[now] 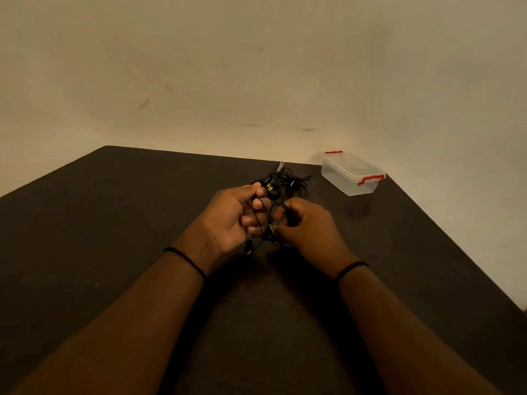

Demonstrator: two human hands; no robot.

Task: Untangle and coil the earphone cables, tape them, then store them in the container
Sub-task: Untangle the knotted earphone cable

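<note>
Above the middle of the dark table (114, 223), both hands work a black earphone cable (269, 220). My left hand (233, 220) has its fingers curled round the cable, palm turned up. My right hand (305, 226) pinches a loop of the same cable close beside it. An earbud (248, 248) dangles below the left palm. Behind the hands lie a black tape roll (273, 191) with a yellow label and a tangle of more black earphone cables (293, 179). The clear plastic container (352, 173) with red clips stands closed at the back right.
Something small and metallic (281, 165), perhaps scissors, lies at the table's far edge behind the tangle. The table meets a plain beige wall (256, 81) at the back. Its right edge runs diagonally toward me past the container.
</note>
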